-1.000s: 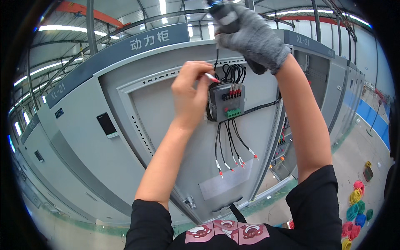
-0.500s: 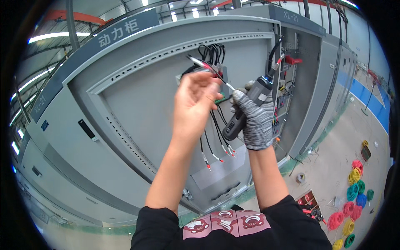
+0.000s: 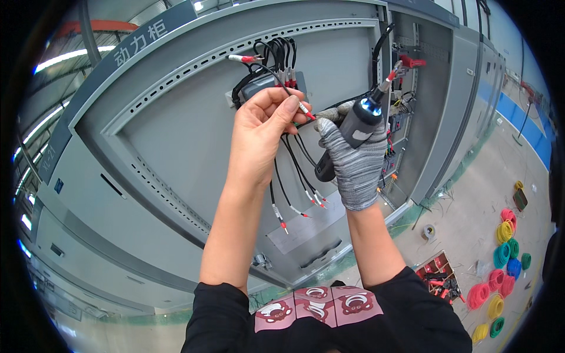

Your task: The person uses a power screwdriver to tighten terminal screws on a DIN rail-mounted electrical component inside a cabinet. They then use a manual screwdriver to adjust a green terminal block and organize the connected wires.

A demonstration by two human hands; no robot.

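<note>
Left hand pinches wire; right hand holds screwdriver.

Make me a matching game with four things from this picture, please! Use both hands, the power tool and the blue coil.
Things:
1. left hand
2. right hand
3. power tool
4. blue coil

Clues:
A. glowing near its front end
B. lying on the floor
C. bare, fingers pinching a black wire with a red end
D. wearing a grey striped glove

Right pairs: 1-C, 2-D, 3-A, 4-B.
</note>
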